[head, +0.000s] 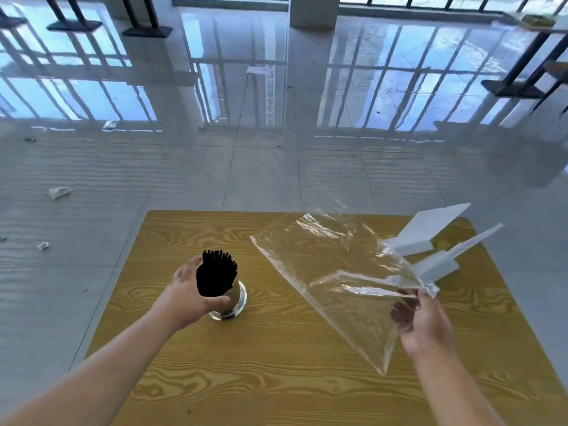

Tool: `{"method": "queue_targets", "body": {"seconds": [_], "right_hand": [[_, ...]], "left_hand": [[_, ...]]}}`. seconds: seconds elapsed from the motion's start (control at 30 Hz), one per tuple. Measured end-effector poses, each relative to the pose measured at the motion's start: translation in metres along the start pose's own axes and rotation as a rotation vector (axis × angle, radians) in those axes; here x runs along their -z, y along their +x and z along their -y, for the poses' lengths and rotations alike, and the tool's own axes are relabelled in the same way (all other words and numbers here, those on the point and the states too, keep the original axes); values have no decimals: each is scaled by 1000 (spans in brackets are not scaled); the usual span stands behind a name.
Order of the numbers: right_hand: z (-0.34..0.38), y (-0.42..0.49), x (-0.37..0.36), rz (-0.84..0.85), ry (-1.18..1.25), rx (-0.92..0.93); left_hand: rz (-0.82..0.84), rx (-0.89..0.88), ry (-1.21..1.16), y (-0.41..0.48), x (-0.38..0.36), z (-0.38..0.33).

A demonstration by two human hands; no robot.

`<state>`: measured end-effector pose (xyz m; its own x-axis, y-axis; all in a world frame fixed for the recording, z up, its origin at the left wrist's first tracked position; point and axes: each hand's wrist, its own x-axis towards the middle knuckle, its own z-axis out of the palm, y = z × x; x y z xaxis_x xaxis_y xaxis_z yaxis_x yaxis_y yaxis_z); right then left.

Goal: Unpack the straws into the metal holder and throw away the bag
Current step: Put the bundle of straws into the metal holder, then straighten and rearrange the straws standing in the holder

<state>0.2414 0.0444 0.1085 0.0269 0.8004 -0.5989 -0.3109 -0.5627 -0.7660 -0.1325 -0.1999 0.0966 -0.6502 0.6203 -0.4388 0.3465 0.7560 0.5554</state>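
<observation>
Before us a wood-grain counter, glossy tiled floor around it, crumpled paper scraps left, dark stand bases beyond

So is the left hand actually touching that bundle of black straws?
Touching. The head view shows the left hand wrapped around the black straws, thumb and fingers pressed against the bundle where it stands in the metal holder.

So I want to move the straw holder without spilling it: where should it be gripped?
Grip the shiny metal holder round its cylindrical wall, below the bundle of black straws and above the flared base, coming in from the side. It stands upright, so a level sideways grip keeps it vertical. The left hand already wraps it this way.
</observation>
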Motion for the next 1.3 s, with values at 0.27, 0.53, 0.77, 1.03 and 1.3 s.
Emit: {"method": "queue_targets", "body": {"seconds": [0.27,0.53,0.77,1.03,1.3], "right_hand": [[-70,39,6,-10,-88,-258],[-105,23,33,392,-1508,-23],[-117,25,-5,770,-1687,618],[-131,4,-44,632,-1815,443],[-137,-97,-179,810,-1490,470]], "left_hand": [[-71,59,145,-4,-14,-8],[-83,100,174,-4,-16,-11],[-69,65,223,-3,-13,-13],[1,-31,247,6,12,-1],[49,-222,250,32,34,2]]}}
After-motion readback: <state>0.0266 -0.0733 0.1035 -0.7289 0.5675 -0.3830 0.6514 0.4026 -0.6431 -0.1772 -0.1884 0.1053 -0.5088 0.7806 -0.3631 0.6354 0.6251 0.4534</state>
